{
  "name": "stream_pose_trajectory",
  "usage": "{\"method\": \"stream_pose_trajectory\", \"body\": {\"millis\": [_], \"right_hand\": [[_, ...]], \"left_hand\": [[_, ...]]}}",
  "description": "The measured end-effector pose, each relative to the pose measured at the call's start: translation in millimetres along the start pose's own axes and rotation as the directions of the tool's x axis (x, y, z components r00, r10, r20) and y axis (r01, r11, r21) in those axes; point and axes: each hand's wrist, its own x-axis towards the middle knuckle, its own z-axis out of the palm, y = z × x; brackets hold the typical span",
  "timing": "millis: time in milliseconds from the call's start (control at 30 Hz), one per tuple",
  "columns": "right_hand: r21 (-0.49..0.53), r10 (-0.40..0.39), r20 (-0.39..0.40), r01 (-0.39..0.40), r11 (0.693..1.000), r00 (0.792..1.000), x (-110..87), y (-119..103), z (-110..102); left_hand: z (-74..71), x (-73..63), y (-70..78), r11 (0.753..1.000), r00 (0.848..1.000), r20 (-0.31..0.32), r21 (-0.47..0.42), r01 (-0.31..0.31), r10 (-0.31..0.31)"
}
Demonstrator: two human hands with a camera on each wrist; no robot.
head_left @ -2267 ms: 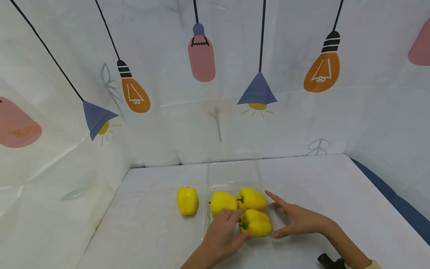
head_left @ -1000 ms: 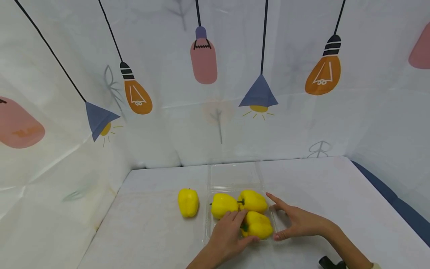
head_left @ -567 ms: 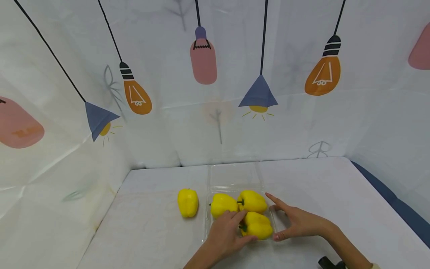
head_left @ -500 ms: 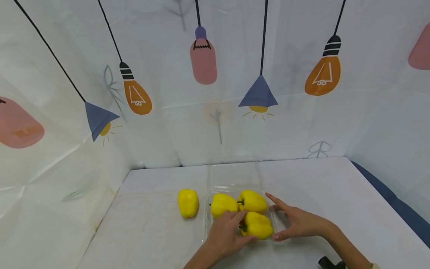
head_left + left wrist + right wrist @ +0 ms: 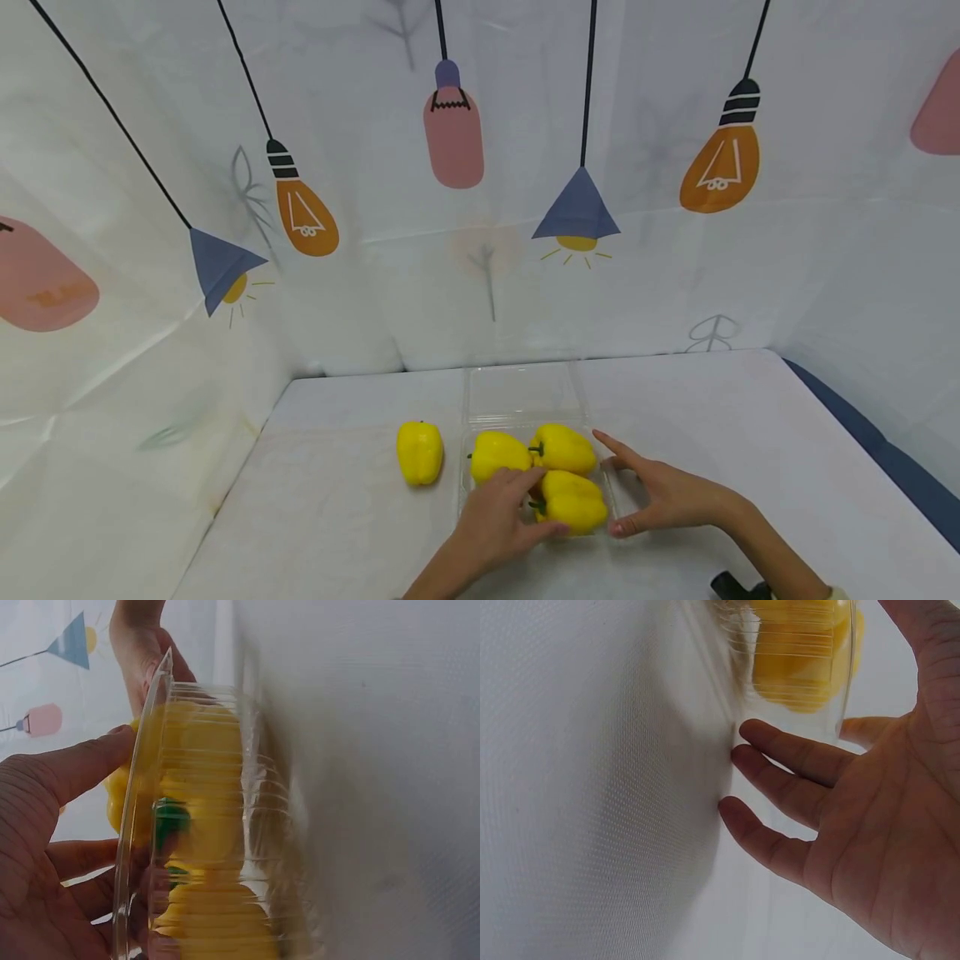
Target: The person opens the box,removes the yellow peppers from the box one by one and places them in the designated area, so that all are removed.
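Left hand (image 5: 495, 518) and nearest yellow bell pepper (image 5: 575, 502) nudged slightly toward clear clamshell's (image 5: 521, 390) left wall, pepper in its grip, likely being settled; right hand (image 5: 663, 493) relaxed beside clamshell.

I see the person's left hand (image 5: 495, 518) with its thumb (image 5: 84, 765) apart from the fingers (image 5: 82, 856); opposite, the right hand (image 5: 667, 496) spreads its fingers (image 5: 781, 784), its forearm (image 5: 763, 542) slanting inward.

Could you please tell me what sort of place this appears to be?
It looks like a small staged booth, perhaps for recording: white sheeting printed with hanging lamps screens the back and sides, and a white table bears yellow peppers and a clear container.
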Motion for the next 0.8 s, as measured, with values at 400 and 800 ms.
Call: {"method": "stream_pose_trajectory", "body": {"millis": [400,800], "right_hand": [[-0.003,0.001,0.001,-0.001,1.000,1.000,-0.6,-0.8,0.5],[-0.012,0.012,0.000,-0.012,1.000,1.000,0.1,-0.8,0.1]], "left_hand": [[-6.7,2.8,-7.7,0.992,1.000,-0.002,-0.123,0.030,-0.030],[-17.9,3.2,-9.0,0.948,0.992,0.055,-0.294,0.123,-0.112]]}}
